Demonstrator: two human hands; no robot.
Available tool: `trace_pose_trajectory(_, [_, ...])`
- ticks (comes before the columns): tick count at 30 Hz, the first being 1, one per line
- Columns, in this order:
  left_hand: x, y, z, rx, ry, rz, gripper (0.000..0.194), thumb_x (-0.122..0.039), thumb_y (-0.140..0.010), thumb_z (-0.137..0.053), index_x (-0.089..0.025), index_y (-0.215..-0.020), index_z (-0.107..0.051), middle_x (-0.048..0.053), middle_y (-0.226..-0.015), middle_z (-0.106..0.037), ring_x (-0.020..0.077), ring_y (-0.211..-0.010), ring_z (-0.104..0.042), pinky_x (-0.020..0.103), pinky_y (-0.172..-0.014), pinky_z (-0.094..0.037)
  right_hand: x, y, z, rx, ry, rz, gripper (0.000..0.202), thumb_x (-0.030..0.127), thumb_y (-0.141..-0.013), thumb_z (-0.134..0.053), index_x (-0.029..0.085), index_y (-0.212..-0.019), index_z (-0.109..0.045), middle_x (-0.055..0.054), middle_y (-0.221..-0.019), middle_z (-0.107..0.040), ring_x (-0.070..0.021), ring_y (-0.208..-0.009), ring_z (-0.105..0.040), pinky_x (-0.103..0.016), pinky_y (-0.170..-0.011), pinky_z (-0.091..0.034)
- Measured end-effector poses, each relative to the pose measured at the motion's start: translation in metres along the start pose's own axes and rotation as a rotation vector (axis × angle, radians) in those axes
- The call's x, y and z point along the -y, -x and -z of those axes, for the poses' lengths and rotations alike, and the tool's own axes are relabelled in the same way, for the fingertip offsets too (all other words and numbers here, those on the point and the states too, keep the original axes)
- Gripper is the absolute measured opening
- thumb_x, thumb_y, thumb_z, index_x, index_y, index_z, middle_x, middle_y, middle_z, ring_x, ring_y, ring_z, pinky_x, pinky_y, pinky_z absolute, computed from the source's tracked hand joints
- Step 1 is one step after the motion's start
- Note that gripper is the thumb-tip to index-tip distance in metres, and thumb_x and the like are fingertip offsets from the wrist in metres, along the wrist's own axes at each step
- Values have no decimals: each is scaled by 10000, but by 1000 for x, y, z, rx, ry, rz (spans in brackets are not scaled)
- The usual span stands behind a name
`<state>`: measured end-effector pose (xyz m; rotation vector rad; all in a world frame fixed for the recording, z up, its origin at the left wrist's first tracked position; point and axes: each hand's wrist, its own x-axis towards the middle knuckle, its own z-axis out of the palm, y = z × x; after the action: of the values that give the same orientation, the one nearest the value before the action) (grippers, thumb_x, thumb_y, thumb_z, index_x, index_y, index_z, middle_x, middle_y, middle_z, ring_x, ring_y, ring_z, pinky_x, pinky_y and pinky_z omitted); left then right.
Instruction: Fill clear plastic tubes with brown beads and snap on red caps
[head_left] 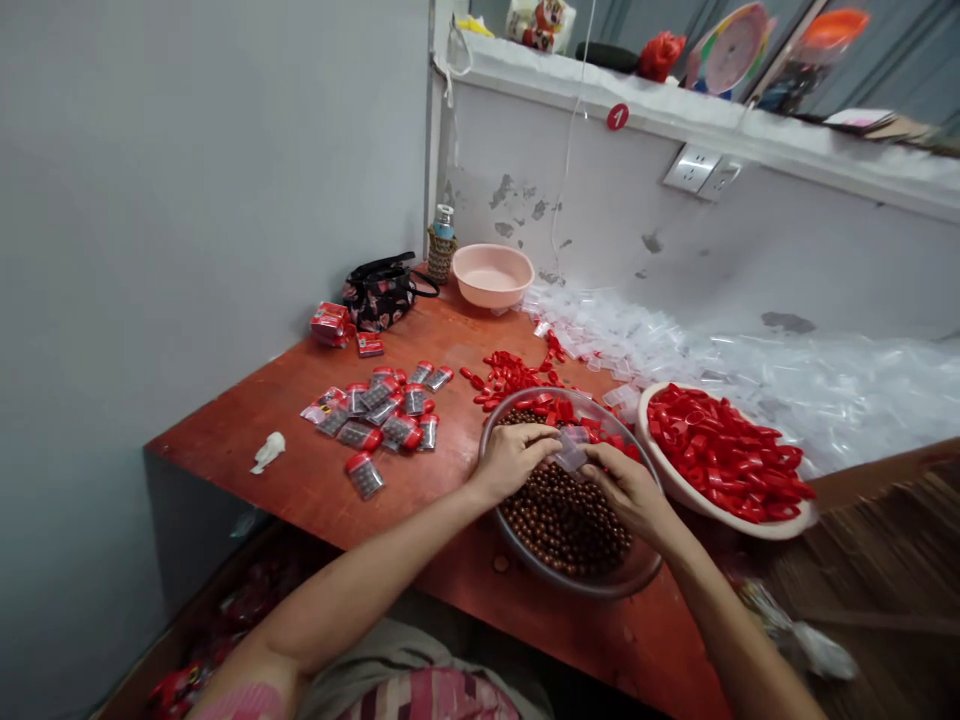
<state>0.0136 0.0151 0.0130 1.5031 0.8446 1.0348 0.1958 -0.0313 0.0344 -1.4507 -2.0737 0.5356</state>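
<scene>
A small clear plastic box (571, 450) is held between both hands above a wide bowl (517, 560). My left hand (517, 458) pinches its left side with thumb and fingers. On its right side, the fingers of my right hand (624, 485) close on the same box. Under the hands, the bowl holds many shiny brown beads (566, 525), with red plastic caps (559, 408) at its far side. Whether anything is inside the box I cannot make out.
Filled red-capped boxes (382, 405) lie at the left. Loose red caps (514, 375) lie behind the bowl; more fill a pale basin (750, 522) at the right. Clear plastic boxes (825, 390) are heaped along the wall. A pink basin (493, 290) and a handbag (379, 300) stand behind.
</scene>
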Motion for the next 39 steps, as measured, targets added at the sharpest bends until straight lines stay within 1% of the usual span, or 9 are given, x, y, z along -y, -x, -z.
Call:
trace_pose_trajectory(7, [-4, -1, 19, -224, -38, -56, 261, -319, -778, -544, -149, -928, -673, 32, -712, -683, 132, -591, -631, 227, -601, -528, -29, 24, 11, 30, 244, -1, 198, 260, -876, -395, 202, -993, -545, -45, -895, -609, -161, -818, -582, -292, -726, -475])
trace_pose_trajectory(10, [-1, -13, 21, -180, -24, -64, 301, -329, -781, -543, -160, -1008, -648, 34, -810, -688, 136, -651, -643, 241, -651, -538, -35, 30, 9, 73, 542, 31, 197, 180, -859, -388, 212, -963, -553, -56, -892, -603, -178, -810, -575, -280, -657, -468])
trace_pose_trajectory(14, [8, -20, 11, -107, -135, -67, 431, -291, -768, -572, -212, -1190, -541, 28, -932, -687, 143, -715, -647, 267, -722, -535, -23, 18, -20, 162, 825, 171, 220, 35, -780, -406, 189, -780, -564, -89, -765, -591, -204, -718, -549, -291, -609, -442])
trace_pose_trajectory(17, [15, -14, 8, -88, -79, -60, 378, -267, -809, -509, -202, -1179, -549, 46, -1035, -660, 139, -746, -656, 280, -750, -538, -15, 2, -47, 245, 701, 185, 232, 6, -761, -402, 181, -793, -551, -76, -781, -590, -184, -709, -548, -267, -595, -431])
trace_pose_trajectory(20, [21, -5, 12, -113, 23, -45, 336, -265, -824, -478, -161, -1125, -585, 75, -1069, -644, 154, -808, -657, 298, -766, -544, -14, -8, -58, 281, 340, 73, 176, 73, -804, -397, 181, -820, -535, -31, -781, -586, -147, -685, -545, -252, -621, -437])
trace_pose_trajectory(25, [24, 3, 16, -119, 42, -62, 339, -224, -832, -438, -135, -1128, -578, 97, -1081, -635, 177, -959, -616, 321, -823, -526, -16, -4, -41, 226, -300, -131, 126, 251, -847, -429, 187, -921, -509, -15, -870, -579, -157, -806, -552, -318, -741, -468])
trace_pose_trajectory(29, [19, 8, 13, -21, -32, -51, 402, -153, -778, -480, -159, -1174, -547, 76, -1112, -629, 173, -1004, -597, 320, -898, -478, -15, 3, -28, 161, -592, -214, 170, 312, -828, -480, 199, -954, -493, -21, -917, -566, -167, -857, -559, -341, -759, -488])
trace_pose_trajectory(34, [8, 14, 6, 128, -160, -83, 328, -240, -761, -555, -191, -1080, -616, 35, -1053, -661, 184, -955, -610, 290, -883, -457, -9, 7, -24, 77, -560, -201, 188, 336, -816, -513, 198, -943, -501, -25, -895, -587, -161, -826, -578, -317, -740, -496])
trace_pose_trajectory(39, [2, 19, 3, 143, -209, -182, 273, -214, -820, -490, -196, -1057, -625, 29, -1037, -660, 164, -965, -593, 246, -886, -420, -5, 12, -14, 36, -188, -91, 254, 317, -817, -511, 212, -1049, -513, -38, -951, -615, -162, -820, -600, -316, -744, -504])
